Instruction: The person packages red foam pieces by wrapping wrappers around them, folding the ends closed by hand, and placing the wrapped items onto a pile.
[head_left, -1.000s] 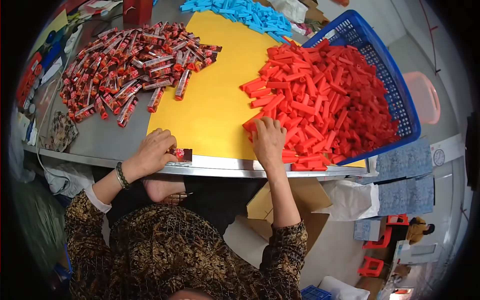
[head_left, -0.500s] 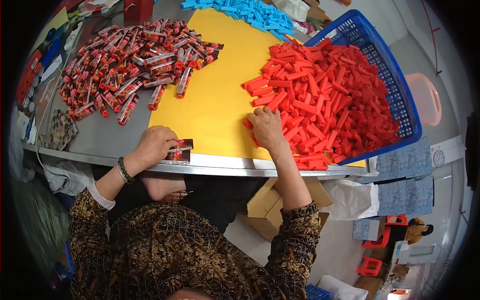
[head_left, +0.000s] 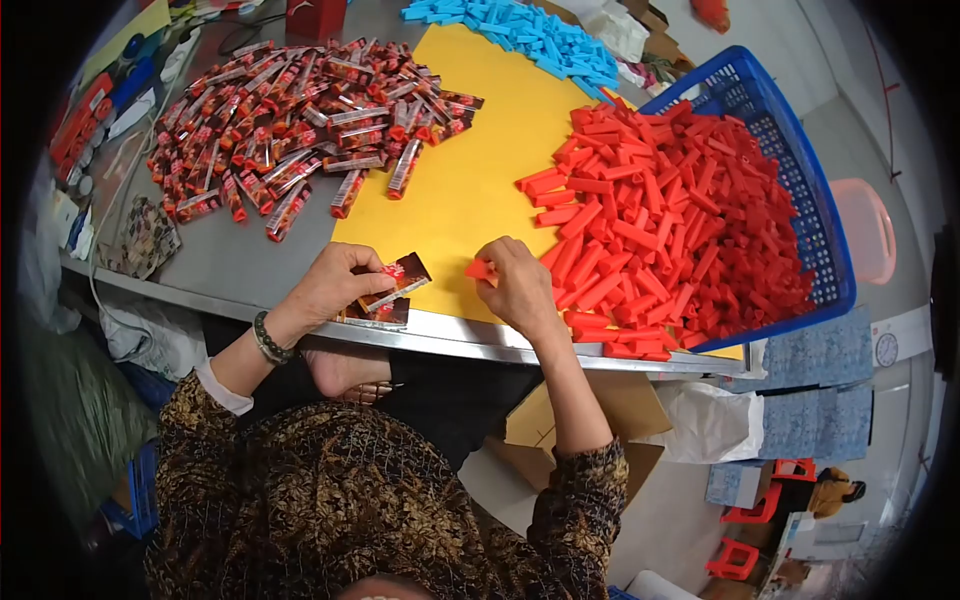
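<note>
My left hand pinches a dark brown and red printed sleeve, raised at an angle near the table's front edge. Below it, more flat printed sleeves lie on the edge. In the fingers of my right hand is a red plastic tube, partly covered by them. This hand is off the table, just left of a large heap of red tubes, which spills out of a tipped blue basket.
Back left is a heap of red tubes in printed sleeves. Light blue pieces lie at the far end of a yellow sheet on the metal table. A cardboard box is below the edge.
My left hand has lifted one printed sleeve off the stack. My right hand has come away from the red heap, moving left with a red tube. The view has shifted slightly.
</note>
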